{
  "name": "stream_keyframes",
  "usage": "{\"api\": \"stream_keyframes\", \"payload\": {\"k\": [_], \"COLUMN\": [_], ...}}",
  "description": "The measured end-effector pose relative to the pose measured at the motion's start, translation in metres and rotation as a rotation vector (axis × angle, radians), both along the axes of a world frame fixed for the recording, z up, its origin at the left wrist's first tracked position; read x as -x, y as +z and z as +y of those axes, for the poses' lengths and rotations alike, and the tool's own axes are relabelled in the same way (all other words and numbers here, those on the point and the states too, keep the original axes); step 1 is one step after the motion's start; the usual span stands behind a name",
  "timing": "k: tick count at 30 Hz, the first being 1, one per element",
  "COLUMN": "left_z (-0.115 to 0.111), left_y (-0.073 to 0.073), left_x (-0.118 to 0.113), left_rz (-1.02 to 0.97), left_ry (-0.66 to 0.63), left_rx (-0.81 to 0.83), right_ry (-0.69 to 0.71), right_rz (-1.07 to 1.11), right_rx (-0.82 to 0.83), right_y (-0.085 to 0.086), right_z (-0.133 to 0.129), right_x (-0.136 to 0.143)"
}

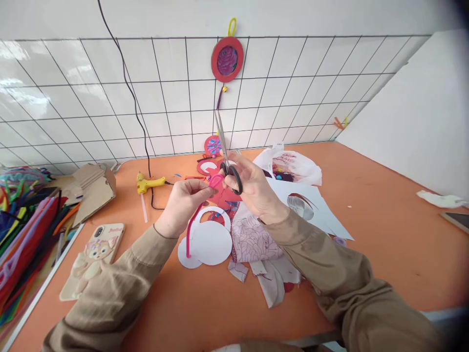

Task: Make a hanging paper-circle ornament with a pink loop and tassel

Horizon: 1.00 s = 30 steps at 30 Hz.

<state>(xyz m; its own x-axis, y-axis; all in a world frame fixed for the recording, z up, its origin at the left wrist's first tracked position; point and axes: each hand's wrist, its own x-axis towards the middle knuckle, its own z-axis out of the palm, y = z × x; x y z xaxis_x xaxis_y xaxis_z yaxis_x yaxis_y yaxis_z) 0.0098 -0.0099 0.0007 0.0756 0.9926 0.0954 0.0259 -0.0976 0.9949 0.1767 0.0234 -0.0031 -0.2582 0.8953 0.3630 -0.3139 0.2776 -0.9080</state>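
My left hand (182,203) pinches a bright pink pipe cleaner (189,232) near its upper end, which bends into a small loop. The rest of it hangs down over white paper circles (211,243) on the table. In my right hand (252,186) is a pair of scissors (222,134) with black handles, blades pointing up and nearly together. My right fingertips are close beside the pink loop; whether they touch it I cannot tell. Below my hands lie red paper pieces (223,195), a white paper ring (227,221) and patterned fabric (252,234).
A yellow glue gun (150,183) with a black cord lies at left, near a phone (97,259) and torn cardboard (95,188). Many coloured pipe cleaners (29,239) fill the far left. White paper (322,210) and a plastic bag (311,168) lie right. A red round ornament (214,44) hangs on the tiles.
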Motion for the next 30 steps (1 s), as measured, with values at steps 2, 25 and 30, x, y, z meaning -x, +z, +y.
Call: {"api": "stream_keyframes", "payload": {"k": [2,25,30], "left_z": [-0.001,-0.015,-0.018], "left_y": [0.001,-0.017,-0.021], "left_x": [-0.001,-0.025,-0.029], "left_rz": [0.068,-0.165,-0.223], "left_ry": [0.001,0.010,-0.014], "left_rx": [-0.034,0.022,0.067], "right_ry": [-0.055,-0.284,-0.295], "right_rz": [-0.027,0.045,0.006], "right_rx": [-0.017,0.059,0.026], "right_y": [0.001,-0.008,-0.010], "right_z": [-0.002,-0.008,-0.009], "right_x": [0.001,0.013,0.013]}}
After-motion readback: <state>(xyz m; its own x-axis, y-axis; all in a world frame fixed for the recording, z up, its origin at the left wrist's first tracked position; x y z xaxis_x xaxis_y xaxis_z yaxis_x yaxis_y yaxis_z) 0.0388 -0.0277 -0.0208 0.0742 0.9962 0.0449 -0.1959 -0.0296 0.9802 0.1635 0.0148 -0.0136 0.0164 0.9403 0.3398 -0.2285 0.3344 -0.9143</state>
